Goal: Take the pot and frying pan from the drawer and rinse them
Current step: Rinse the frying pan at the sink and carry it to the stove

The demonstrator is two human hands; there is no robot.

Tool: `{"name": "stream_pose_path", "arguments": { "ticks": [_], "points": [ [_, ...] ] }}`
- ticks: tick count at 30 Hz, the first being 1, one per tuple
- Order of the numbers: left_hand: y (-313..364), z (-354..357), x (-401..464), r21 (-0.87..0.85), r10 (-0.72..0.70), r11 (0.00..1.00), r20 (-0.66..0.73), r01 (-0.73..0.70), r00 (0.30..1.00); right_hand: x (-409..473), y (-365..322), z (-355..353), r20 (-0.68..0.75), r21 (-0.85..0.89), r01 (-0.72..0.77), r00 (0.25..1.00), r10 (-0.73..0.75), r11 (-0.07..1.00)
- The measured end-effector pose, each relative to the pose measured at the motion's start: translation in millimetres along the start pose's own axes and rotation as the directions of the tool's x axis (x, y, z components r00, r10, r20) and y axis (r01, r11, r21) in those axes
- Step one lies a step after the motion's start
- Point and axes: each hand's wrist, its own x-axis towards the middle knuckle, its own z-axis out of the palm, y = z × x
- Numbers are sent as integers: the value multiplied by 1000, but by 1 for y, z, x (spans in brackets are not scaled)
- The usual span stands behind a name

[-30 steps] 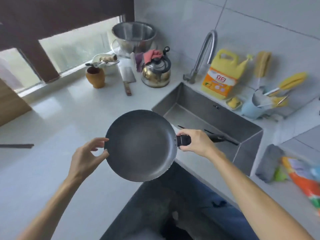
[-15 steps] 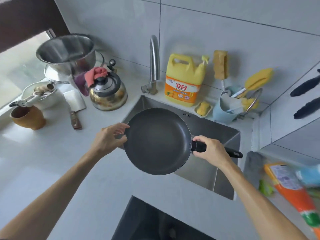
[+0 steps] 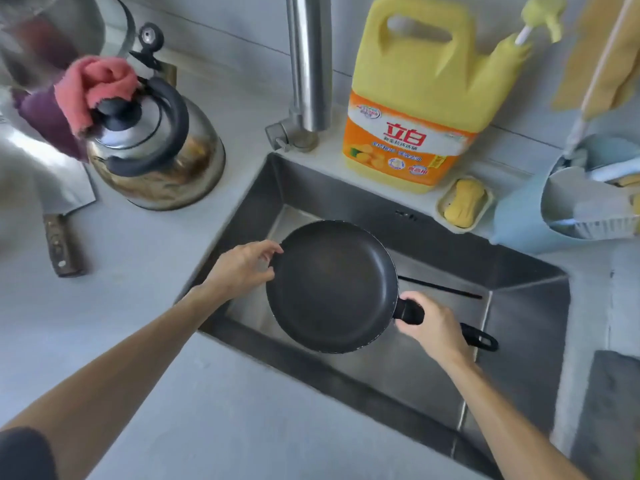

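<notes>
1. While the sink (image 3: pixel 519 327) takes up the middle of the view, its steel basin sunk into the pale counter (image 3: pixel 145 278), it frames the step in hand: the frying pan is out of the drawer and is being brought to the water; rinsing has not begun, as no water shows at the tap (image 3: pixel 308 64); no pot can be seen anywhere in view, so by my judgement that half of the task is not yet done.
2. Since the frying pan (image 3: pixel 332 285) hangs over the basin, held level with its dark inside facing up, it sits forward of and below the tap; its long axis runs from the round bowl at upper left down to the handle at lower right, the handle's looped end pointing toward the sink's right wall.
3. As for the right hand (image 3: pixel 436 323), it is wrapped round the handle close to the bowl and carries the weight.
4. Steadying the far edge, the left hand (image 3: pixel 242 268) pinches the rim on the pan's left side, thumb and fingers curled to it.
5. Next, I judge, one hand must let go to turn on the tap, most likely the left; the right would then need a firm hold alone, keeping the bowl under the spout.
</notes>
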Motion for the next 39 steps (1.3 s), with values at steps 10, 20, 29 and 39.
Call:
{"name": "stream_pose_path", "arguments": {
  "ticks": [10, 20, 29, 39],
  "points": [
    [-45, 68, 37, 37, -150, 989, 137, 146, 979, 44, 40, 74, 24, -61, 63, 998, -62, 996],
    [-62, 83, 48, 64, -125, 992, 225, 113, 966, 47, 56, 95, -67, -77, 138, 987, -143, 987],
    [40, -10, 64, -310, -64, 946, -468, -96, 881, 46, 61, 99, -134, -109, 214, 965, -227, 971],
    [67, -65, 113, -133, -55, 990, -707, -56, 705, 45, 64, 103, -136, -104, 181, 971, -194, 978]
  ]
}}
